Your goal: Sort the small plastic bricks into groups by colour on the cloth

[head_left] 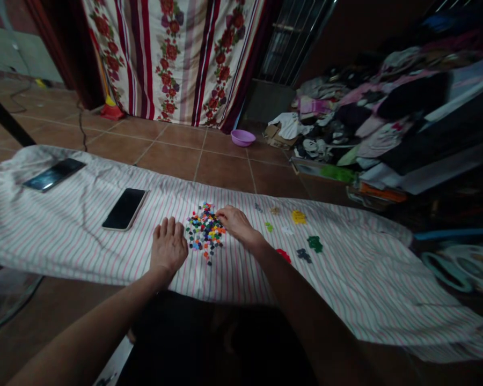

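A heap of small multicoloured block-like pieces (204, 229) lies on a striped cloth (229, 284). Flat on the cloth, at the heap's left edge, rests my left hand (169, 246) with its fingers stretched out. My right hand (236, 222) reaches to the heap's upper right, thumb and fingertips pinched together; whatever they hold is too small to make out. Single-colour groups lie farther right: yellow pieces (298, 216), dark green pieces (315, 244), dark grey pieces (304, 255), white pieces (287, 230), lime pieces (269, 227), tan pieces (274, 210) and red pieces (283, 255), partly behind my right forearm.
Two phones, a nearer phone (124, 209) and a farther phone (55, 175), lie on the cloth at left. Beyond it, a purple basin (243, 138) sits on the tiled floor before a flowered curtain (173, 64). Clothes (370, 102) are piled at right.
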`<state>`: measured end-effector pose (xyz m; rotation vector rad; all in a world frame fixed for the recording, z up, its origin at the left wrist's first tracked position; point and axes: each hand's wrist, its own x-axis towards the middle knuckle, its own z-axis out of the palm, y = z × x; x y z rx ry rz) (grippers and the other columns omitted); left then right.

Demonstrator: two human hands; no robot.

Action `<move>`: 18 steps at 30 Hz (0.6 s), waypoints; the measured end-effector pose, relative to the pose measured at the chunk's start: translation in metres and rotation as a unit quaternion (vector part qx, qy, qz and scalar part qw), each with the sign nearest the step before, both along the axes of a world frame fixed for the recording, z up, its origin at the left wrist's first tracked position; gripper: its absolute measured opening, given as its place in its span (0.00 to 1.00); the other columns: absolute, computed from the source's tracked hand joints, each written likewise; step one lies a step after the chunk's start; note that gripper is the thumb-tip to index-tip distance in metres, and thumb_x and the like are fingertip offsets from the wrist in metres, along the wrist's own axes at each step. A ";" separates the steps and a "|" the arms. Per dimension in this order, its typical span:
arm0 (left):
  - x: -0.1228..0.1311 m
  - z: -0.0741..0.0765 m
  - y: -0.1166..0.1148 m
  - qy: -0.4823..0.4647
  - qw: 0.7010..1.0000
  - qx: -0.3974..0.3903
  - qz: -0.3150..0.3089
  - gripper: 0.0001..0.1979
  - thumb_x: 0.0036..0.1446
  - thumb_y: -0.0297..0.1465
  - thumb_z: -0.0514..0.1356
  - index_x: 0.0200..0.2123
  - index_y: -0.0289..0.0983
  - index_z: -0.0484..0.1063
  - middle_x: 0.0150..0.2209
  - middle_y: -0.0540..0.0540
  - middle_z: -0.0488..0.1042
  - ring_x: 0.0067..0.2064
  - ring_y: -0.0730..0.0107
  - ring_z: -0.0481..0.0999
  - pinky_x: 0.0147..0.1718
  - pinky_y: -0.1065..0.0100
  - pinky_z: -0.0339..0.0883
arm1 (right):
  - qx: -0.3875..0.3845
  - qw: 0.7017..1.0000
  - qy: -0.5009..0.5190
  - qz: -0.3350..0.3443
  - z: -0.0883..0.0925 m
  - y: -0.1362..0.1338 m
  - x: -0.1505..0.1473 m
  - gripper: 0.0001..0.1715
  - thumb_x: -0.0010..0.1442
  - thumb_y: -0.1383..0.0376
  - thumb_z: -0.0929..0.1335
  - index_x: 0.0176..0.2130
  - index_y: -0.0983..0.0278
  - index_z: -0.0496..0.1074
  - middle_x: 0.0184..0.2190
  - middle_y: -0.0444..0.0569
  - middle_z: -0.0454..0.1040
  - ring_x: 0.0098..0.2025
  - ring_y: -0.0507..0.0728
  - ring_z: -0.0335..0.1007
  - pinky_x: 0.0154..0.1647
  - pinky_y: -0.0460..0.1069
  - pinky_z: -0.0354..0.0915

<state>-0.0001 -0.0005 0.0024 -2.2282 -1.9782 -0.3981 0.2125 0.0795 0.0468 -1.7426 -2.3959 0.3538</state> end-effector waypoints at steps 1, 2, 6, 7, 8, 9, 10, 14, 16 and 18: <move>0.000 0.000 0.000 -0.002 1.000 0.000 -0.001 0.20 0.63 0.30 0.47 0.54 0.31 0.69 0.63 0.32 0.65 0.66 0.44 0.61 0.61 0.48 0.56 | -0.002 1.000 -0.009 -0.003 0.001 0.000 -0.001 0.14 0.66 0.68 0.64 0.44 0.63 0.80 0.42 0.52 0.77 0.45 0.56 0.72 0.46 0.46 0.61; 0.000 0.000 0.000 -0.004 1.000 0.001 -0.002 0.20 0.63 0.30 0.47 0.54 0.31 0.69 0.63 0.32 0.65 0.66 0.44 0.61 0.61 0.48 0.56 | -0.003 1.000 -0.018 -0.005 0.002 0.001 -0.001 0.14 0.66 0.68 0.64 0.44 0.62 0.80 0.42 0.52 0.77 0.45 0.56 0.72 0.46 0.46 0.61; 0.000 0.001 -0.001 -0.009 1.000 0.006 -0.002 0.19 0.62 0.29 0.47 0.53 0.31 0.70 0.63 0.32 0.66 0.65 0.44 0.61 0.60 0.48 0.56 | 0.003 0.999 -0.047 0.004 0.004 0.002 -0.005 0.14 0.67 0.66 0.64 0.46 0.63 0.79 0.43 0.53 0.77 0.46 0.57 0.72 0.46 0.47 0.61; 0.000 0.001 -0.001 -0.010 1.000 0.006 -0.002 0.19 0.62 0.29 0.48 0.52 0.31 0.70 0.63 0.32 0.66 0.65 0.44 0.61 0.60 0.48 0.56 | 0.006 0.999 -0.054 0.007 0.003 0.002 -0.006 0.13 0.67 0.66 0.65 0.46 0.63 0.78 0.44 0.53 0.77 0.47 0.57 0.72 0.47 0.47 0.61; 0.000 0.002 -0.001 -0.011 1.000 0.004 -0.002 0.19 0.62 0.29 0.48 0.52 0.32 0.70 0.62 0.32 0.66 0.65 0.44 0.61 0.60 0.48 0.56 | 0.010 0.998 -0.059 0.008 0.003 0.002 -0.008 0.13 0.67 0.67 0.65 0.47 0.63 0.77 0.44 0.53 0.77 0.48 0.57 0.71 0.48 0.47 0.61; 0.000 0.002 -0.001 -0.013 1.000 0.003 -0.001 0.19 0.62 0.29 0.48 0.52 0.31 0.70 0.62 0.32 0.66 0.65 0.44 0.61 0.60 0.48 0.56 | 0.016 0.998 -0.063 0.007 0.002 0.002 -0.009 0.13 0.67 0.67 0.65 0.47 0.64 0.77 0.45 0.54 0.76 0.48 0.58 0.71 0.48 0.47 0.61; 0.000 0.003 -0.001 -0.014 1.000 0.001 -0.001 0.19 0.62 0.29 0.48 0.52 0.31 0.70 0.62 0.32 0.66 0.65 0.44 0.61 0.61 0.48 0.56 | 0.021 0.998 -0.064 0.002 0.002 0.001 -0.011 0.13 0.66 0.68 0.65 0.48 0.65 0.76 0.45 0.54 0.76 0.49 0.58 0.71 0.49 0.47 0.61; 0.000 0.003 -0.001 -0.022 1.000 -0.001 -0.004 0.20 0.62 0.29 0.48 0.53 0.31 0.70 0.63 0.31 0.66 0.65 0.44 0.61 0.61 0.48 0.56 | 0.037 0.997 -0.061 -0.018 0.000 -0.002 -0.016 0.12 0.66 0.69 0.65 0.48 0.64 0.73 0.45 0.53 0.76 0.47 0.57 0.70 0.47 0.47 0.61; 0.000 0.002 -0.001 -0.023 1.000 0.002 -0.005 0.20 0.62 0.29 0.48 0.53 0.31 0.70 0.63 0.31 0.65 0.65 0.44 0.61 0.61 0.47 0.56 | 0.037 0.997 -0.069 -0.012 0.001 -0.003 -0.017 0.11 0.67 0.68 0.64 0.46 0.63 0.74 0.44 0.52 0.76 0.46 0.57 0.70 0.46 0.47 0.61; 0.000 0.001 -0.001 -0.020 1.000 0.003 -0.005 0.20 0.62 0.29 0.48 0.53 0.31 0.70 0.62 0.31 0.66 0.65 0.43 0.61 0.61 0.47 0.56 | 0.031 0.996 -0.081 -0.002 0.003 -0.002 -0.017 0.11 0.68 0.67 0.64 0.45 0.62 0.75 0.44 0.52 0.75 0.46 0.56 0.70 0.45 0.46 0.61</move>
